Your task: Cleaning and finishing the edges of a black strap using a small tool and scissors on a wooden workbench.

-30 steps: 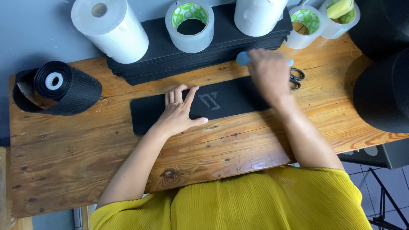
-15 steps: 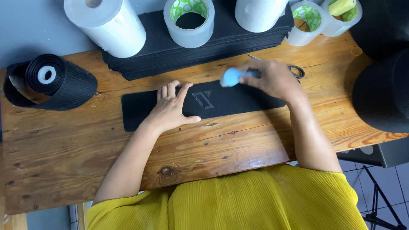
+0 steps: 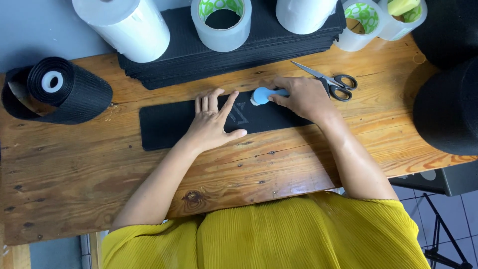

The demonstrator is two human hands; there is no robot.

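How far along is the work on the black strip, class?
Done: a black strip lies flat on the table, with a pale mark on it; scissors lie set aside. In hand: the left hand presses the strip down while the right hand holds a blue brush at the mark. Left: a stack of black strips waits behind; whether those are finished cannot be told.

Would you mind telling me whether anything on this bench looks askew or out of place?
Nothing stands out. The left hand lies flat on the black strip, the right hand holds a blue tool, and the scissors lie closed.
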